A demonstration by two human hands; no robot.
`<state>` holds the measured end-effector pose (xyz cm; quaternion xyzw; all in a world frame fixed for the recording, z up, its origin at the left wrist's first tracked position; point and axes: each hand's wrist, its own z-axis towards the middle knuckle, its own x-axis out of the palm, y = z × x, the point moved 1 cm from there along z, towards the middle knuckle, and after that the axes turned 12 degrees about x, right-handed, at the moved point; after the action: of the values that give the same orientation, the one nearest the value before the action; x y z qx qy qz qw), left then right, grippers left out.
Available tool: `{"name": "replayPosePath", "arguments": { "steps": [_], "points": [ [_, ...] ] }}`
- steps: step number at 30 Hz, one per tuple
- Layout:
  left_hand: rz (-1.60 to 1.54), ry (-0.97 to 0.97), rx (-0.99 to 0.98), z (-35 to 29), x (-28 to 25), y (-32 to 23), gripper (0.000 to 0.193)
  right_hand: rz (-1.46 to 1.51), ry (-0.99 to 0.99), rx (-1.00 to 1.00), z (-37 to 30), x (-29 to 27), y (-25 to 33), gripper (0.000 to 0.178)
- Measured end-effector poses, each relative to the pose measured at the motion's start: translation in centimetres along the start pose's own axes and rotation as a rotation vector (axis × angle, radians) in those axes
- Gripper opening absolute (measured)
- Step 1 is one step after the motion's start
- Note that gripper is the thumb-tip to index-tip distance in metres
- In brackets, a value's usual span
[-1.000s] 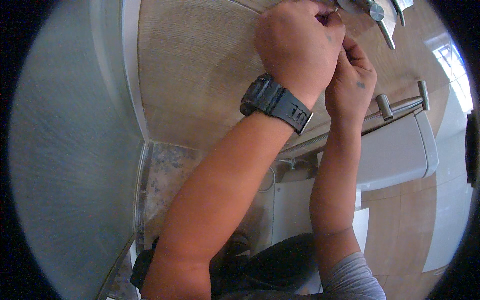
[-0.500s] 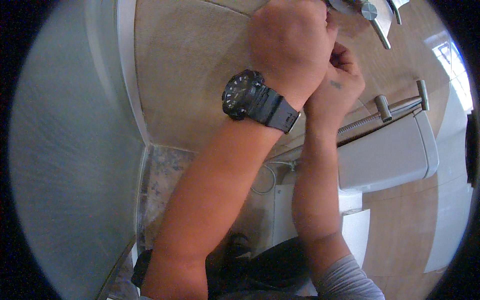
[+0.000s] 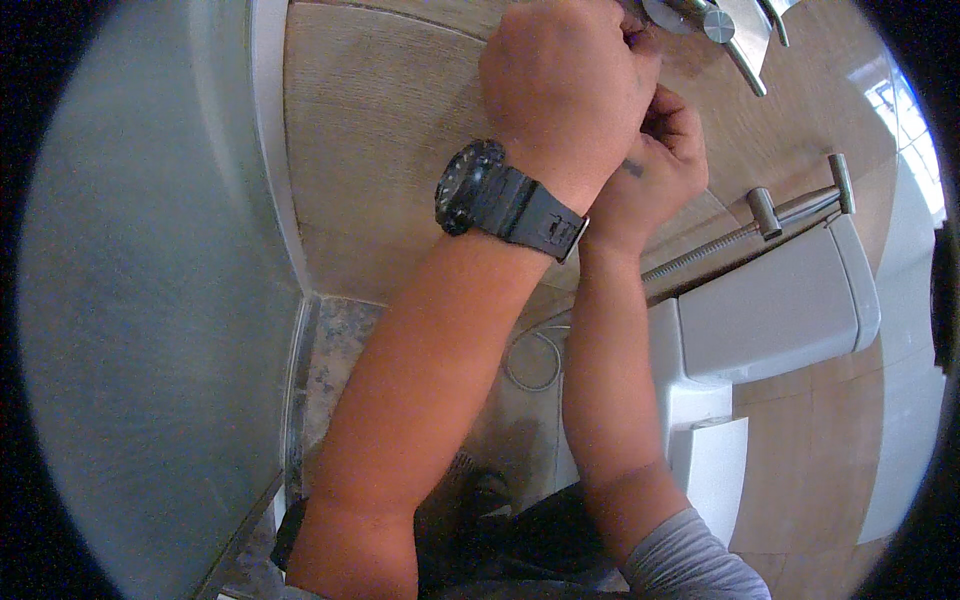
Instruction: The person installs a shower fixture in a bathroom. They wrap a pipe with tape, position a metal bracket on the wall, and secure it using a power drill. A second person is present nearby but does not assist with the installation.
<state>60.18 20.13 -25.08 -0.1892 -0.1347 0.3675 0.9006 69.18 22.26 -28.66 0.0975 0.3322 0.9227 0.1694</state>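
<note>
Both my hands are raised together against the brown tiled wall (image 3: 390, 140). My left hand (image 3: 565, 85) is closed, its back toward me, and a black watch (image 3: 515, 205) is strapped round that wrist. Just below and to its right, my right hand (image 3: 655, 185) has curled fingers, with the fingertips close to the left hand. Whatever lies between the fingers is hidden. Right beside them, at the top edge, a shiny metal fixture with a bar-shaped handle (image 3: 745, 65) sticks out from the wall. I cannot tell whether either hand touches it.
A white toilet with its tank (image 3: 775, 300) stands to the right. Above it, a metal bidet sprayer (image 3: 765, 213) hangs on the wall with its hose (image 3: 690, 255). A frosted glass panel (image 3: 150, 300) bounds the left side. White paper (image 3: 712, 480) hangs beside the toilet.
Both hands have shifted slightly left in the picture, along with the fixture. My left wrist has turned a little, so the watch face shows more edge-on. The fingers stay curled.
</note>
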Motion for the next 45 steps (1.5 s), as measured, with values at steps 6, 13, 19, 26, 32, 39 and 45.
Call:
{"name": "replayPosePath", "arguments": {
  "steps": [6,13,19,26,32,39,45],
  "points": [
    [0.01,0.058,-0.04,0.7,-0.6,-0.1,0.02,-0.147,-0.025,-0.31,0.7,-0.2,-1.5,0.016],
    [-0.022,0.036,-0.062,0.8,-0.7,0.1,0.022,0.908,0.53,0.97,-0.2,-0.3,-0.6,0.032],
    [-0.056,0.057,-0.088,0.9,-0.5,-0.2,0.021,1.32,0.846,0.932,0.3,0.0,-1.6,0.037],
    [0.06,0.095,-0.119,1.2,-1.5,-1.3,0.018,0.497,0.175,0.636,-1.1,1.4,1.5,0.027],
    [0.108,0.149,-0.092,1.2,-0.7,-1.0,0.019,0.152,0.028,0.421,-0.1,0.6,1.6,0.02],
    [0.019,0.09,-0.082,0.9,-0.6,-0.8,0.02,-0.057,0.001,0.07,0.4,0.4,1.0,0.019],
    [0.004,0.093,-0.072,0.9,-0.6,-0.6,0.02,-0.115,-0.047,-0.134,0.7,0.5,-1.5,0.019]
  ]
}}
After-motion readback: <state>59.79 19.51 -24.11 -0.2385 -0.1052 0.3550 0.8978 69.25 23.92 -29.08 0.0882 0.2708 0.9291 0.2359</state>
